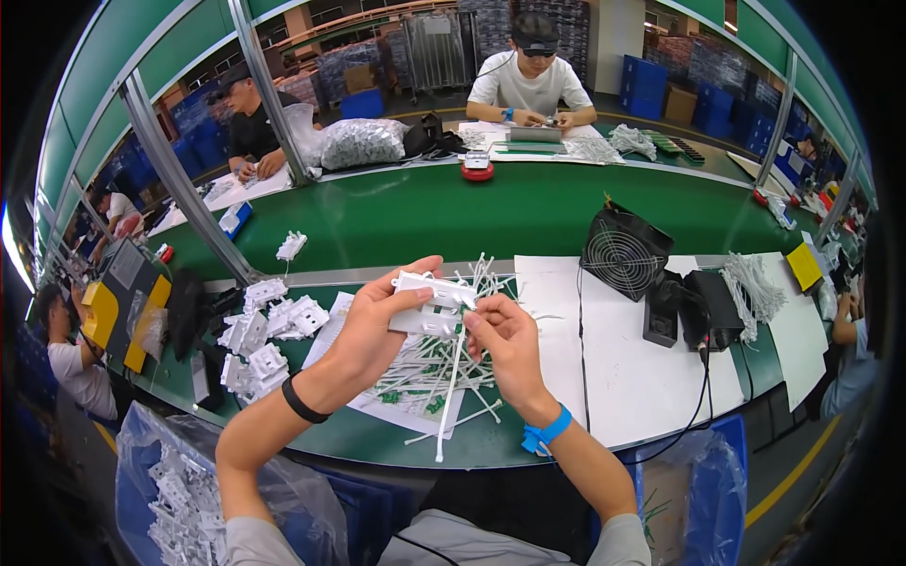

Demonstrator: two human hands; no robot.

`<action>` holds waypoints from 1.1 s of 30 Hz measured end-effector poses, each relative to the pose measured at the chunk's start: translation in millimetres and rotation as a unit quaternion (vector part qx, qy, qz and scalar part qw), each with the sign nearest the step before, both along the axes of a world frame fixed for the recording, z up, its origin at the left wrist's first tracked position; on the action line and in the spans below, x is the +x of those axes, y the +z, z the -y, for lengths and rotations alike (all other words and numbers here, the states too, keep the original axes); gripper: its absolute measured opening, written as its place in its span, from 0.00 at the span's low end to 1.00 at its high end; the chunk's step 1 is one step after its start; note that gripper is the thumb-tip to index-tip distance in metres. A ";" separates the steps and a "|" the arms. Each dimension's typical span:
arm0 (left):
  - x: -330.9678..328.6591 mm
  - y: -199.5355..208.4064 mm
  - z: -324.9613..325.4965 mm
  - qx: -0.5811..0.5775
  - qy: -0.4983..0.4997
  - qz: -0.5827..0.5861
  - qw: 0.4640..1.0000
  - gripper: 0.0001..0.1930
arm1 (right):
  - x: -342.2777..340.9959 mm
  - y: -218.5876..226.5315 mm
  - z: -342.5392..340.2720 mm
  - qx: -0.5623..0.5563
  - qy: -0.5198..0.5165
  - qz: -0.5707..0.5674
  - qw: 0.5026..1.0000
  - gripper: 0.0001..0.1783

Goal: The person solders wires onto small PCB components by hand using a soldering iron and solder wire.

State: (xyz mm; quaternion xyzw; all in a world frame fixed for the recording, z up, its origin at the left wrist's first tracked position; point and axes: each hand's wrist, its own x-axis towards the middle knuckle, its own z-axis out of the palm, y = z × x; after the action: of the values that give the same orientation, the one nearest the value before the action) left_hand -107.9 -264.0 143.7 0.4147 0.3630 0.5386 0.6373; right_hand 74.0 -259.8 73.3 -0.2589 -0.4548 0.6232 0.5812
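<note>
My left hand [373,330] is closed around a white plastic housing [425,285], with the thumb pressed on its face. At the housing's right end, my right hand [510,347] pinches a white cable [451,396] by its small green end piece. The cable's loose length hangs down past the right fingers toward the table edge. Where the green piece meets the housing, my fingertips partly cover it. Under both hands lies a heap of white cables [415,370] with green ends, spread over a paper sheet. To the left sits a pile of similar white housings [257,332].
A black fan with a wire guard [625,264], a black box [714,309] and a bundle of white cables [752,294] stand at right. Beyond runs a green conveyor belt [396,212]. Blue bins flank me below, the left one holding white parts [179,500]. Several co-workers sit around.
</note>
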 end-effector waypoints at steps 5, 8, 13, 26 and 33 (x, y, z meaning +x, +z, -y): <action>-1.5 7.0 3.9 -0.029 -0.013 0.023 0.999 0.23 | -7.0 7.9 2.7 0.037 -0.045 -0.007 0.998 0.08; -2.2 5.7 4.9 -0.022 -0.019 0.033 0.999 0.23 | -6.4 -1.6 -0.8 0.035 -0.011 0.063 0.997 0.10; -2.5 -4.8 -0.4 0.013 -0.032 0.013 0.999 0.22 | -8.9 -8.1 -1.8 0.067 -0.033 0.088 0.993 0.14; -9.2 -14.0 -11.5 0.047 -0.248 -0.257 0.933 0.21 | 42.6 3.2 -14.9 0.059 0.098 0.205 0.972 0.17; 9.6 -24.2 -9.0 0.015 -0.217 -0.285 0.934 0.16 | 41.7 -2.3 -13.4 0.046 0.133 0.256 0.956 0.16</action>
State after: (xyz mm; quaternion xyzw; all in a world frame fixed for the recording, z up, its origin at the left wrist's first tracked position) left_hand -98.2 -255.1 119.5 0.6287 0.4225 0.2520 0.6023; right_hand 115.7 -246.4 71.0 -0.3197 -0.6468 0.5861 0.3687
